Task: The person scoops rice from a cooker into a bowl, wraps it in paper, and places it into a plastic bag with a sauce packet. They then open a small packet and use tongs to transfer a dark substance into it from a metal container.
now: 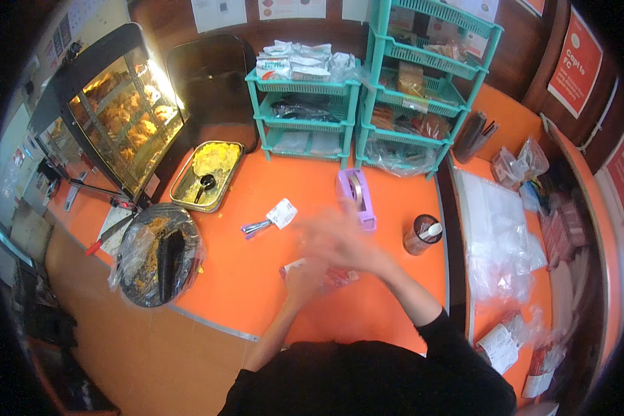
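My left hand [306, 281] is on a red-and-clear plastic packet [341, 277] with a white paper piece [294, 264] at its edge, low over the orange table [229, 281]. Just above it, my right hand [340, 240] is blurred by motion, and I cannot make out whether its fingers hold anything. Behind that hand stands a purple tape dispenser [366, 216] with a roll of tape [355, 191]. To the left lies a stapler [257, 227], partly overlapped by a printed paper slip [282, 213].
On the left are a lit fried-food display case [130, 112], a metal tray of yellow food [216, 158], a plastic-covered mortar and pestle [161, 255] and a red-handled knife [109, 235]. Green racks [304, 86] stand behind. A cup [423, 240] and plastic bags [496, 239] are right.
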The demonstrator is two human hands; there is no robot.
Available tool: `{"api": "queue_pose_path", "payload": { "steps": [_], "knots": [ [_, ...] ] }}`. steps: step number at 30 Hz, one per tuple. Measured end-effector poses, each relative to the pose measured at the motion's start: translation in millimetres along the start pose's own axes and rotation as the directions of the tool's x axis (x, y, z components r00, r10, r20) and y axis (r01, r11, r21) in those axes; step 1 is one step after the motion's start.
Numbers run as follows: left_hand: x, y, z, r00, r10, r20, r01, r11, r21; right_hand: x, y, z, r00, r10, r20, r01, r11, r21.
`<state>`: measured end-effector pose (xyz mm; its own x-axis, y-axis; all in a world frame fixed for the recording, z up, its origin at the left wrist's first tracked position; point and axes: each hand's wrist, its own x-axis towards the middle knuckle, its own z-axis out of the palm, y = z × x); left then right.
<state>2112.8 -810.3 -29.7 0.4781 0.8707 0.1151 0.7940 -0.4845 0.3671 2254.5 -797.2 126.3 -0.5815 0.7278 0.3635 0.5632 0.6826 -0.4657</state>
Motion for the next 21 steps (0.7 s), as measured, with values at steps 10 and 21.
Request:
{"api": "queue_pose_path", "payload": {
  "steps": [10, 21],
  "knots": [
    [7, 10, -62, 0.902, 0.384, -0.196, -0.430, 0.823, -0.372, -58, 52, 90, 0.924, 0.341, 0.174, -0.382, 0.857, 0.345],
    [43, 29, -30, 0.873, 0.470, 0.131, -0.303, 0.732, -0.610, -30, 29, 82, 0.938, 0.284, 0.198, -0.344, 0.835, 0.429]
  ]
}}
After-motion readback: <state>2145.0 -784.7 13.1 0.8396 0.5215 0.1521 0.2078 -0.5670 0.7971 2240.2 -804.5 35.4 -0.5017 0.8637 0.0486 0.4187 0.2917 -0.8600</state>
